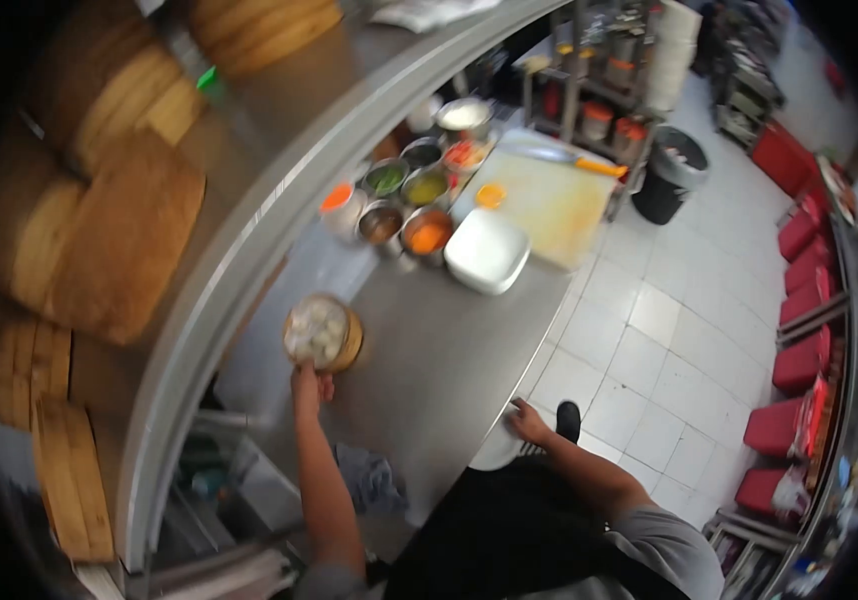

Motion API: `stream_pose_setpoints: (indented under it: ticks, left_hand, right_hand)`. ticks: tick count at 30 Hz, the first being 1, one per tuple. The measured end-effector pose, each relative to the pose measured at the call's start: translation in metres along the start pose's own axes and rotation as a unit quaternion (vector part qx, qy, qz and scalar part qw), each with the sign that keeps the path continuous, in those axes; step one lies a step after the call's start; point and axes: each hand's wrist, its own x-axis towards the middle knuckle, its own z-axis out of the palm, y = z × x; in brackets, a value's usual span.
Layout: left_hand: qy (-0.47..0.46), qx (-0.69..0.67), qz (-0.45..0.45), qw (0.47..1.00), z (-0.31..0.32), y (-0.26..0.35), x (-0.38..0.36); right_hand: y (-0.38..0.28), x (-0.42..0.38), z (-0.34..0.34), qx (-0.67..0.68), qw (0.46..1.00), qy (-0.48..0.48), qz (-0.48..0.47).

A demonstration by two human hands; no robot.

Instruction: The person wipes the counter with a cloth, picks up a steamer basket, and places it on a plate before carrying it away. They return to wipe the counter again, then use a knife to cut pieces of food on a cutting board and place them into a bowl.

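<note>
A round bamboo steamer point(351, 342) with pale, dumpling-like pieces point(319, 330) inside stands on the steel counter point(429, 330), left of centre. My left hand point(311, 382) is closed on the steamer's near edge. Farther right, my right hand point(527, 422) is at the counter's front edge, beside a white round item point(496, 450); its fingers look curled, and whether they hold anything is too small to tell. A white square bowl point(488, 250) sits farther back on the counter.
Metal bowls of sauces and chopped food point(427, 232) stand behind the steamer. A knife point(574, 160) lies on the cutting board point(539, 205). Stacked bamboo steamers point(139, 100) fill the shelf at left. A black bin point(664, 185) stands on the tiled floor.
</note>
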Motion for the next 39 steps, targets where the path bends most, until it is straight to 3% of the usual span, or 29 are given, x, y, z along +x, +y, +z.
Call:
stream_pose_setpoints:
  ticks: [1,2,3,4,5,10,12,14,17,18,20,23,28,32,38,39]
  left_hand:
    - [-0.028,-0.016,0.027,0.999,0.002,0.0,-0.001]
    - [-0.007,-0.005,0.037,0.999,0.004,-0.001,0.0]
    - [-0.009,0.0,0.04,0.999,0.003,0.0,0.0]
    - [-0.014,-0.004,0.029,0.999,-0.003,-0.007,0.012]
    - [-0.018,-0.008,0.012,1.0,-0.007,-0.016,0.023]
    - [-0.004,0.012,0.052,0.999,-0.019,-0.029,-0.025]
    - [-0.01,0.023,0.07,0.997,-0.021,-0.022,-0.06]
    - [0.012,0.054,0.026,0.998,-0.02,-0.012,-0.097]
    - [-0.032,0.145,0.0,0.989,-0.01,0.004,-0.136]
    - [-0.035,0.148,0.003,0.988,0.003,0.013,-0.158]
    - [-0.131,0.228,0.056,0.963,0.045,0.036,-0.205]
    - [-0.22,0.281,0.088,0.93,0.121,0.048,-0.257]
    - [-0.376,0.273,0.052,0.884,0.251,0.008,-0.299]
    - [-0.464,0.299,0.079,0.83,0.34,-0.009,-0.345]
    - [-0.589,0.374,0.145,0.702,0.45,-0.015,-0.41]
    - [-0.605,0.397,0.151,0.674,0.466,-0.014,-0.42]
  right_hand:
    - [0.025,-0.003,-0.015,0.066,0.994,0.08,-0.039]
    - [0.03,-0.016,-0.046,-0.035,0.991,0.113,-0.068]
    - [0.077,-0.006,-0.062,-0.095,0.953,0.226,-0.178]
    - [0.042,-0.044,-0.089,0.043,0.981,0.179,-0.063]
    - [0.044,-0.057,-0.104,0.071,0.972,0.221,-0.034]
    - [0.055,-0.127,-0.137,0.162,0.909,0.38,-0.045]
    - [0.048,-0.144,-0.137,0.195,0.898,0.389,-0.062]
    - [0.039,-0.156,-0.132,0.304,0.868,0.385,-0.075]
    - [0.017,-0.172,-0.127,0.333,0.863,0.376,-0.058]
    - [0.014,-0.173,-0.129,0.344,0.863,0.365,-0.065]
    - [-0.013,-0.188,-0.141,0.319,0.887,0.332,-0.047]
    - [-0.018,-0.191,-0.157,0.305,0.897,0.304,-0.101]
    - [-0.006,-0.216,-0.195,0.332,0.882,0.313,-0.119]
    - [0.023,-0.251,-0.228,0.345,0.872,0.323,-0.128]
    - [0.099,-0.289,-0.262,0.414,0.822,0.379,-0.098]
    - [0.103,-0.301,-0.266,0.487,0.775,0.389,-0.099]
